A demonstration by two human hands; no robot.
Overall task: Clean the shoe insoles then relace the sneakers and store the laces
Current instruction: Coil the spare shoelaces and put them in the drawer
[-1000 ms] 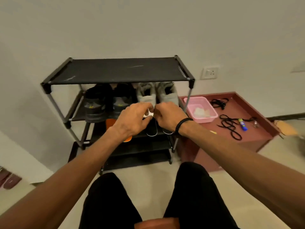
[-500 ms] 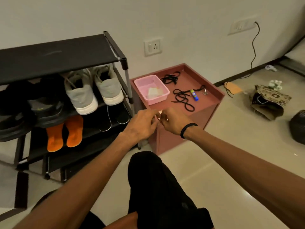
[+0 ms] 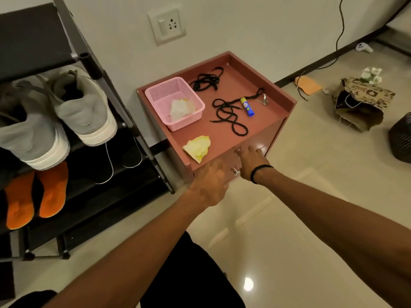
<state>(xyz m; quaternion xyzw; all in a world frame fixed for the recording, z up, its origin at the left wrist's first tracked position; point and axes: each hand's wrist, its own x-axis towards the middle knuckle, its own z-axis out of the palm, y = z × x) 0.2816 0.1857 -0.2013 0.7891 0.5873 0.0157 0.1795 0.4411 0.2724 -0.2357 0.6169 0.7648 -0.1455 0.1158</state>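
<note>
Nearest the camera, two bare forearms reach forward over a dark trouser leg (image 3: 191,274) and the glossy tiled floor (image 3: 300,218). The left hand (image 3: 210,185) hangs in front of the red cabinet (image 3: 275,132), just left of a small metal knob (image 3: 235,172) on its front; its fingers are blurred, and whether they grip anything cannot be told. The right hand (image 3: 251,162), with a black band (image 3: 259,173) on the wrist, lies at the cabinet's front top edge with fingers spread and fairly straight, fingertips on the rim, holding nothing visible. On the cabinet's recessed top, closest to the hands, sits a crumpled yellow cloth (image 3: 198,147). Beyond it a long black lace (image 3: 229,116) lies loose in loops at the middle, with a blue and yellow glue stick (image 3: 246,106) just beside it and small metal keys (image 3: 263,101) near that. A pink basket (image 3: 174,103) stands at the left part of the top, with white and yellow crumpled material inside. A second black lace (image 3: 206,80) is bunched at the back. To the left stands a black shoe rack (image 3: 89,63): a pair of grey sneakers (image 3: 82,110) rests on an upper shelf, heels outward, white laces (image 3: 109,163) dangling below them, and two orange insoles (image 3: 35,196) lean on the shelf beneath. Farther off, a wall socket (image 3: 166,25) sits above the cabinet, and a printed paper bag (image 3: 360,101) lies on the floor at right.
</note>
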